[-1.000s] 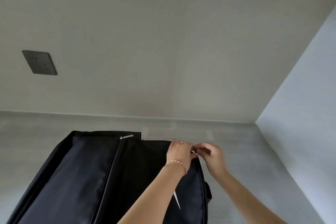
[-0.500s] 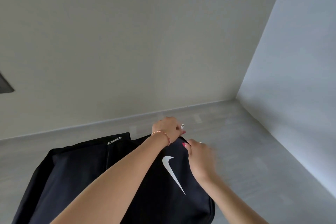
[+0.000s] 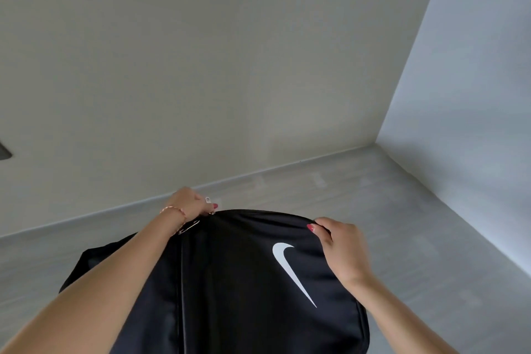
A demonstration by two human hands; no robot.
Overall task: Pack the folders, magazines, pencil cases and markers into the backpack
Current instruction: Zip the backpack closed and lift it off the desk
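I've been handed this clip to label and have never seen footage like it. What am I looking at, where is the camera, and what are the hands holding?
There is no machine here: a person wears a wide-angle camera on the head, looking forward and down, so you see their own two arms. A black backpack with a white swoosh logo lies on a grey surface against pale walls. The left hand, with a thin bracelet on its wrist, pinches a silvery zipper pull at the bag's top edge. The right hand grips the fabric at the top right corner. No folders, magazines, pencil cases or markers are visible.
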